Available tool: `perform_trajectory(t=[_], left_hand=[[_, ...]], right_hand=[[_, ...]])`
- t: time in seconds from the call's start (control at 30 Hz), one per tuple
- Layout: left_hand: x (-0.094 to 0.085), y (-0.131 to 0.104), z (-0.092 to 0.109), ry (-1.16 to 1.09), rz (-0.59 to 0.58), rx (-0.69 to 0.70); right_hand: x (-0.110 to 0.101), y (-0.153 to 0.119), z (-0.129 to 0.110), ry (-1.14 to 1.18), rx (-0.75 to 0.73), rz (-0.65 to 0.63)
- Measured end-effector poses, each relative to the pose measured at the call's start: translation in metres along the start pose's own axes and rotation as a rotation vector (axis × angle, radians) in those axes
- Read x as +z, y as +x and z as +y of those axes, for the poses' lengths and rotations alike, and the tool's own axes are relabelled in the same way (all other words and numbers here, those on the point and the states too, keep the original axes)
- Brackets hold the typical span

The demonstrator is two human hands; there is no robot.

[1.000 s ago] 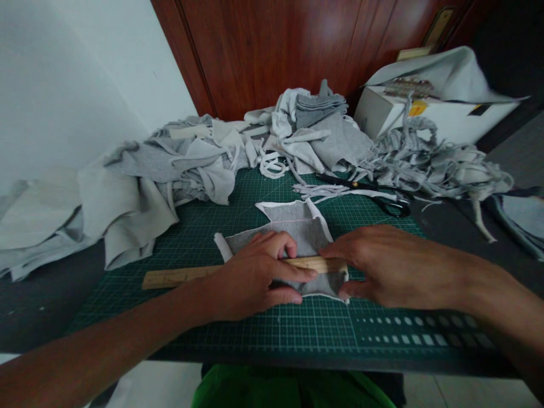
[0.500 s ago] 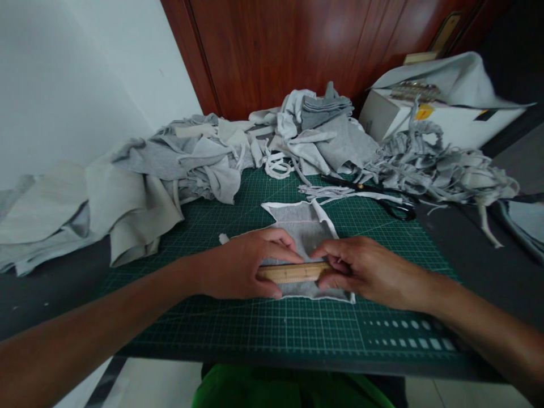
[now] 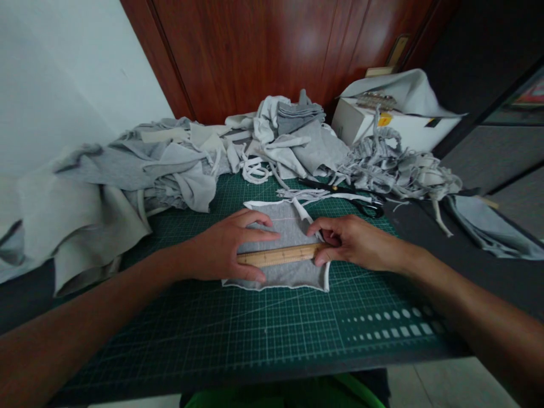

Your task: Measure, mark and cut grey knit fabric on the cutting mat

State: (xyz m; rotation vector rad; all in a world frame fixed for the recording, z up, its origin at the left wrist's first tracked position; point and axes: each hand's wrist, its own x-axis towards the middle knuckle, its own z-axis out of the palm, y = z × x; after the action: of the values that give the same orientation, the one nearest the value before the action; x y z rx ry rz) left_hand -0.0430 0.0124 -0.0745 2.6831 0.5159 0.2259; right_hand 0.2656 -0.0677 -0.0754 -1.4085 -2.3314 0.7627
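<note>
Atop wht box [image 3: 410, 131] — gry cloth [image 3: 408, 89]; R fingers [image 3: 326, 255] on ruler [image 3: 276, 256] over fabric [image 3: 291, 231].

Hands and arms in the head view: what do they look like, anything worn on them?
The left hand and right hand are bare; no glove, ring or watch shows. Both forearms are sleeveless. Some green clothing shows below.
</note>
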Motion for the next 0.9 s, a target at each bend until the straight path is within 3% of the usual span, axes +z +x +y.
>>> perform_trajectory(t=[0.17,0.43,0.77,0.9], left_hand=[[-0.001,0.008,-0.013,0.025,0.04,0.037],[-0.003,0.007,-0.005,0.021,0.034,0.015],[-0.01,-0.005,0.007,-0.026,-0.106,-0.055],[-0.005,-0.008,0.012,-0.024,-0.078,-0.109]], right_hand=[[-0.002,0.008,0.01,-0.03,-0.011,0.035],[-0.003,0.008,0.012,0.006,-0.024,0.04],[-0.003,-0.002,0.01,0.122,0.042,-0.076],[-0.012,-0.007,-0.007,-0.049,0.077,-0.144]])
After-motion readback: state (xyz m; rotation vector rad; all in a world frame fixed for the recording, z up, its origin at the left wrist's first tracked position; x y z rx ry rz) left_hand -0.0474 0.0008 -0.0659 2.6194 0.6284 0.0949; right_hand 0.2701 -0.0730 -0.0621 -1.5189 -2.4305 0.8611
